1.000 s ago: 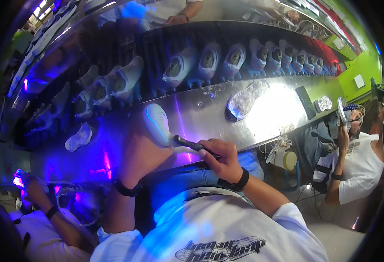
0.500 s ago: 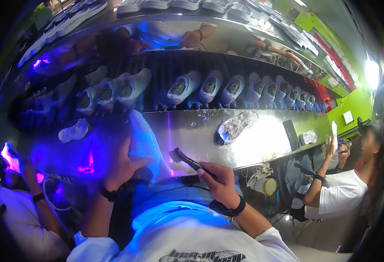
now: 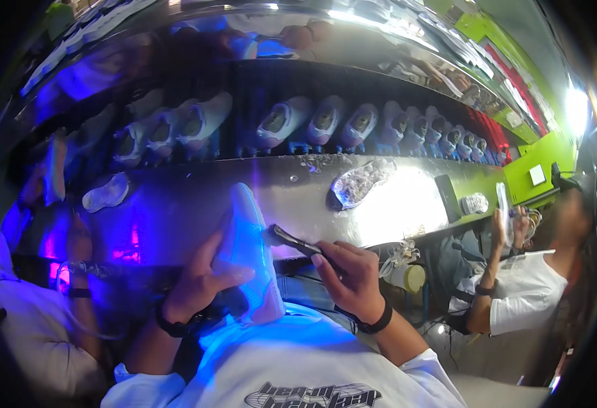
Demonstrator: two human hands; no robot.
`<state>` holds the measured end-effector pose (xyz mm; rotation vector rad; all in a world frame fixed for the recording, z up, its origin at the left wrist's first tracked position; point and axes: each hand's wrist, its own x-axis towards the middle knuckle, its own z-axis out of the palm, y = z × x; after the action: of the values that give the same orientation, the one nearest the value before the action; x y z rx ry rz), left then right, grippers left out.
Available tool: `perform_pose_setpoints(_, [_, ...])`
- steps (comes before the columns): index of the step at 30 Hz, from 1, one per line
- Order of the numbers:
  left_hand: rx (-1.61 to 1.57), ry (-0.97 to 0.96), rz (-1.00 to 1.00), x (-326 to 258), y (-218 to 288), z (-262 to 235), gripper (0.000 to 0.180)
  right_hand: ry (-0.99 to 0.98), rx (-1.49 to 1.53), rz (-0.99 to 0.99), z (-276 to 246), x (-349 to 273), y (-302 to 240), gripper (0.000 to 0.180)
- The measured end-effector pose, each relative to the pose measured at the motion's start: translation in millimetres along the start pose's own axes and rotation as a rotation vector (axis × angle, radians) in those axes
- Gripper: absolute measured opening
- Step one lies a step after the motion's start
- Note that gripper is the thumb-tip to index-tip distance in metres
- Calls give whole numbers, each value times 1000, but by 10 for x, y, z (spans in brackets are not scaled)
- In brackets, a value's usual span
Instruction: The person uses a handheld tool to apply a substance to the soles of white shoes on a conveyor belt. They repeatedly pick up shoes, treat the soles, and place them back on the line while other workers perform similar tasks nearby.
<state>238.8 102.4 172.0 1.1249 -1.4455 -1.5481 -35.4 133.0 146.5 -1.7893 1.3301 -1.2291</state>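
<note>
My left hand is closed around a long white shoe sole, lit bright blue, its rounded end pointing away from me and its other end near my shirt. The thumb lies across its lower half. My right hand grips a brush by its dark handle. The bristle end points left, close beside the sole's right edge; whether it touches cannot be made out. Beyond them, on the metal bench, lies another sole heaped with pale, crumbly residue. A smaller white sole rests farther left.
Behind the bench runs a row of pale shoes on dark holders. A dark flat block and a white sole lie at right. Co-workers sit on both sides; the right one holds a white sole. A small tub stands below the edge.
The sole in my left hand has come nearer and to the right, with the hand. The brush is now closer to it. At left, the co-worker's arm has reached up toward the row.
</note>
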Motion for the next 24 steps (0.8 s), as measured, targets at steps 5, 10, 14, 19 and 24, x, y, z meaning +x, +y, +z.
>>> perform_pose_setpoints(5, [-14, -55, -14, 18, -2, 30, 88, 32, -44, 24, -17, 74, -10, 17])
perform_pose_setpoints(10, [-149, 39, -171, -30, 3, -8, 73, -87, 79, 81, -121, 29, -82, 19])
perform_pose_setpoints(14, [-107, 83, -134, 14, 69, -28, 72, -194, 86, 54, -259, 26, -55, 21])
perform_pose_setpoints(19, [-121, 104, -101, 96, 130, -26, 73, -241, 164, 139, -379, 12, -142, 23])
perform_pose_setpoints(24, [-200, 164, -151, 154, 198, -18, 65, -281, 137, 90, -517, 18, -184, 23])
